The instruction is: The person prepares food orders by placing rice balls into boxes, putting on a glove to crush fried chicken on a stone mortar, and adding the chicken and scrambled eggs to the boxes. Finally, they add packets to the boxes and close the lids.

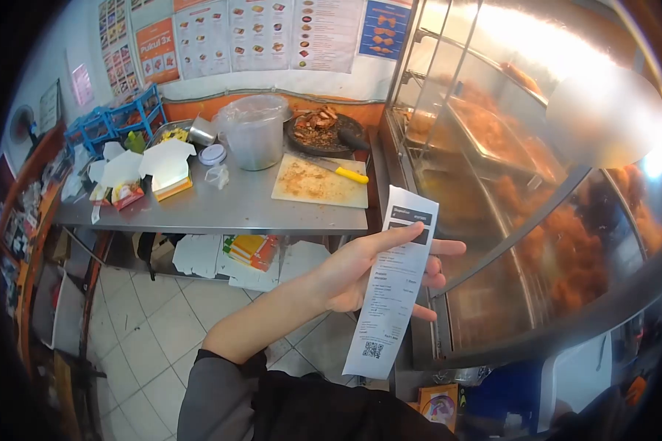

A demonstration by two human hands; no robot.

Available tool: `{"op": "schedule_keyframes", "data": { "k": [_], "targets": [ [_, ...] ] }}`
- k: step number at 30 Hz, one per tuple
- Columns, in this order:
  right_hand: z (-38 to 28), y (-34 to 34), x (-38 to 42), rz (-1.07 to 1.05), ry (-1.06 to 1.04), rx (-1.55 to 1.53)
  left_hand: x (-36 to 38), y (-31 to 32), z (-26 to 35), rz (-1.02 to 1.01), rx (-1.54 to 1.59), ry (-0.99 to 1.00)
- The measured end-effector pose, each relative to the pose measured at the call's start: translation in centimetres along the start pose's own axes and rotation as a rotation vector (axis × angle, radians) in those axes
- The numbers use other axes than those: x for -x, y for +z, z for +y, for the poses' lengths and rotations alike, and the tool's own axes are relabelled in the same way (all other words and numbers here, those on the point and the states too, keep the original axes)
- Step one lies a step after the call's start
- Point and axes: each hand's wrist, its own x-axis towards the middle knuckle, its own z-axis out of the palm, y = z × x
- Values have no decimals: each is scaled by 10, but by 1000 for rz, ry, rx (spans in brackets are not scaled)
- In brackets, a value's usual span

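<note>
My left hand [357,268] reaches in from the lower left and holds a long printed paper receipt [390,287]. Its thumb presses on the front near the top, while the fingers pass behind the paper and show past its right edge. The receipt has dark header blocks at the top and a QR code near its bottom end. Beyond the hand, a white cutting board [320,184] with brown crumbs lies on the steel table [221,209], with a yellow-handled knife [351,175] on it. I cannot see my right hand.
At right stands a glass display cabinet [449,323] of fried food. The table also holds a stone mortar [324,151], a clear plastic bucket [254,132], an open takeaway box [171,170] and a blue rack [136,110]. Flattened boxes [254,253] lie beneath, above the tiled floor [143,323].
</note>
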Motion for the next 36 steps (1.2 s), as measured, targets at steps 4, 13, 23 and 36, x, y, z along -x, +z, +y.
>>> {"op": "schedule_keyframes", "data": {
  "k": [4,13,23,36],
  "targets": [
    [-29,-18,30,143,-28,-210,-6,2,-3,-30,10,8],
    [-229,-20,182,101,-377,-917,6,-18,6,-52,74,30],
    [-442,11,350,-549,-780,-1266,68,-108,5,406,-238,124],
    [-710,-129,404,-678,-1201,-1470,250,-256,146,1097,-346,247]
  ]
}}
